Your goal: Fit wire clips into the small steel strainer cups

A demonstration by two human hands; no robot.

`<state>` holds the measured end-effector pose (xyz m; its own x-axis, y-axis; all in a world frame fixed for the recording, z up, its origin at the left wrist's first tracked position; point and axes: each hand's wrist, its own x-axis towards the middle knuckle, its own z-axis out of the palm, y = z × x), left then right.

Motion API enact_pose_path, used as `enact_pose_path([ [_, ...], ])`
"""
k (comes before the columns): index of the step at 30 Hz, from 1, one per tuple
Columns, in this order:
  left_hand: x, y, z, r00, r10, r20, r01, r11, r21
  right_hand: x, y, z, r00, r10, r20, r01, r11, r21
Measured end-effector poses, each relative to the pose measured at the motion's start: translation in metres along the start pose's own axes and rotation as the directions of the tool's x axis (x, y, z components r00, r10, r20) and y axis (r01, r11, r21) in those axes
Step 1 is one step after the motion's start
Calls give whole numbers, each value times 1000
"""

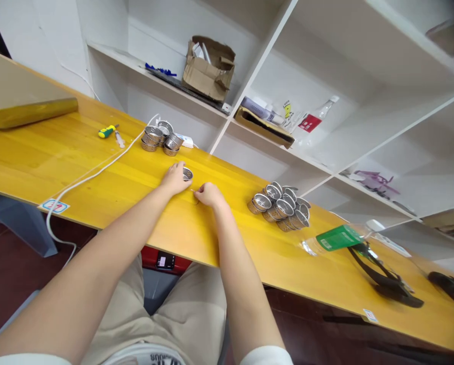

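Perforated metal cup (pixel 188 174) in my left hand (pixel 176 178) — clasped along its side, low over the yellow tabletop (pixel 116 185). My right hand (pixel 207 194), apart from the left, pinches a thin piece (pixel 192 190) (too small to make out). Cup lies just beyond and left of those fingertips; squat, no clear long axis. Bare wood around both hands — cup clusters (pixel 282 208) either side, white shelving (pixel 262 61) behind.
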<state>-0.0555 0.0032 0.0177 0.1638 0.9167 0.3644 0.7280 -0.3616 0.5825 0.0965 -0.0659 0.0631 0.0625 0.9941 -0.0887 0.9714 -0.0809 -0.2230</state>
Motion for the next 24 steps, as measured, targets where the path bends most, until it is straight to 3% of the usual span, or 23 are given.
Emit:
enact_pose_path([
  [3, 1, 0, 2, 1000, 11, 6, -11, 1000, -1, -3, -1, 9, 998, -3, -63, -1, 998, -64],
  [10, -4, 2, -2, 1000, 26, 14, -26, 1000, -5, -10, -5, 9, 1000, -5, -14, 3, 992, -123],
  [13, -3, 2, -2, 999, 35, 9, -35, 999, -1, -7, 1, 10, 998, 9, -63, -11, 1000, -24],
  [16, -3, 3, -1, 998, 65, 5, -65, 998, -22, 0, 13, 8, 988, 69, -138, -35, 972, 231],
  [18, -3, 5, -1, 996, 94, 3, -94, 994, -55, 5, 20, 6, 979, 138, -152, -48, 874, 484],
  [21, -5, 8, -3, 991, 132, 5, -131, 986, -98, 10, 27, 3, 962, 220, -160, 5, 575, 818],
  [24, -8, 11, -3, 986, 168, 21, -164, 979, -124, 11, 27, 2, 954, 244, -175, 90, 326, 941],
])
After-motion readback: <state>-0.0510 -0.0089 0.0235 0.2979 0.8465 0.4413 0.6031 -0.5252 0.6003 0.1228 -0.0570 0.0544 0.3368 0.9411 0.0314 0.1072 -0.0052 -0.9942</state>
